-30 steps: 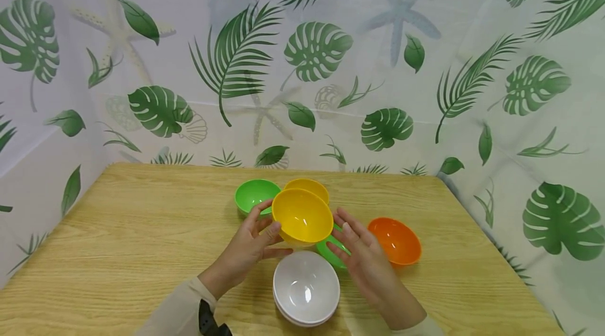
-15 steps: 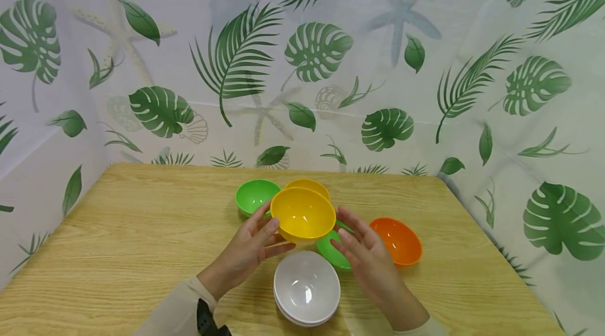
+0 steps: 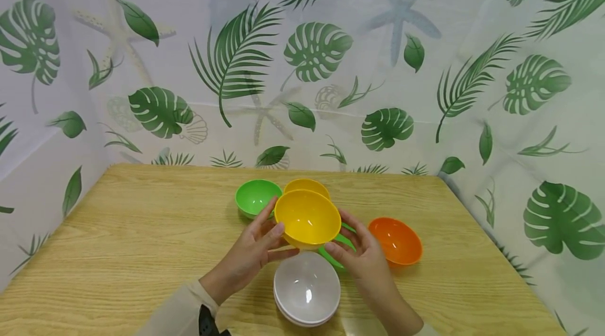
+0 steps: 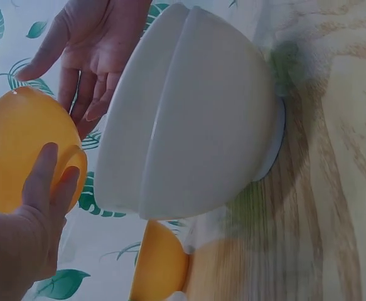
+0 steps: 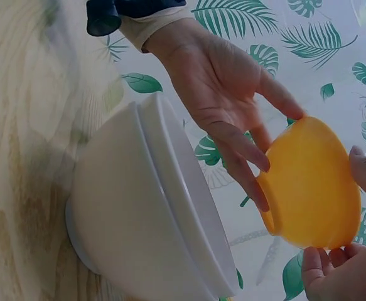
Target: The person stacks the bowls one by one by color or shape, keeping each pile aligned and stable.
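- At the bottom centre of the frame I see two nested white bowls (image 3: 307, 289) on the table (image 3: 142, 252), mouths up.
- Just beyond, left of centre, the left hand (image 3: 248, 257) grips the yellow bowl (image 3: 307, 218), thumb at its near side, fingers against its underside.
- Right of centre, the right hand (image 3: 368, 254) holds that bowl's other side between thumb and fingertips.
- Between the hands, mid-frame, the bowl is off the table, mouth up. I judge the step in hand a two-handed hold aloft; the next move calls for an even grip, a level rim and clearance over the white ones.
- Partly behind the right hand I make out the near green bowl (image 3: 333, 259); farther right, the orange bowl (image 3: 394, 241).
- Farthest back are the far green bowl (image 3: 257, 197) and, partly hidden, the rear yellow bowl (image 3: 306, 184).
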{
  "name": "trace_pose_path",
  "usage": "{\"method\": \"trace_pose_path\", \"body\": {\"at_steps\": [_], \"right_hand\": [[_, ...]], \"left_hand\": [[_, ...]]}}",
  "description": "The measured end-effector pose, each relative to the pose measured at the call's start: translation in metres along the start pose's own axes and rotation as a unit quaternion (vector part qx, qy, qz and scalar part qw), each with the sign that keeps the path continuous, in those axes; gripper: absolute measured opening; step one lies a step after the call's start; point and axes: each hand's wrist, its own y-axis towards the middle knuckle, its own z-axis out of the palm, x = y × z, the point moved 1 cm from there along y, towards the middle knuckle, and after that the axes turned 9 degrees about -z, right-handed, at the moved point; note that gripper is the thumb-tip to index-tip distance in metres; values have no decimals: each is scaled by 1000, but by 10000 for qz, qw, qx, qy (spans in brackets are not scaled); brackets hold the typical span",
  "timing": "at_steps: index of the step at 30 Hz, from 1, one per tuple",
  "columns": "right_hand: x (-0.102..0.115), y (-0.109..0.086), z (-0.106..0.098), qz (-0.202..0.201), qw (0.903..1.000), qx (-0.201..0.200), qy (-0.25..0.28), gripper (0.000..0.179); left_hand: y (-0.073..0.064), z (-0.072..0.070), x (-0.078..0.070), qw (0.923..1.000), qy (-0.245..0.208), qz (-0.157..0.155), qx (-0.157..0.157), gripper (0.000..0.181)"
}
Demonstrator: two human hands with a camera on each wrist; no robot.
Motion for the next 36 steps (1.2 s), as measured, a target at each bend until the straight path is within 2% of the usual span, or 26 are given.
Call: {"method": "trace_pose_path", "body": {"at_steps": [7,13,17,20,26,30,36], "right_hand": [[1,-2,-2,-111,9994,-195,-245,61],[3,-3,-8,-239,9991,-237,-240,58],[3,-4,-11,-329,9992,-128,-171,57],[3,-6,-12,-466,9989,18,-87,57],[4,-10,-14,-528,9979,236,-302,63],[4,-12,-15,-440,9980,264,-378,63],[4,-15,-19,-530,9968,362,-472,62]], "left_hand": [[0,6,2,9991,426,37,-56,63],[-1,5,3,9949,966,279,-120,56],[-2,5,4,9918,1167,446,-251,55],[-2,7,3,9916,1121,552,-322,56],[-3,10,1,9897,1213,595,-464,67],[-4,9,2,9884,1311,666,-374,73],[-5,8,1,9848,1536,787,-185,69]]}}
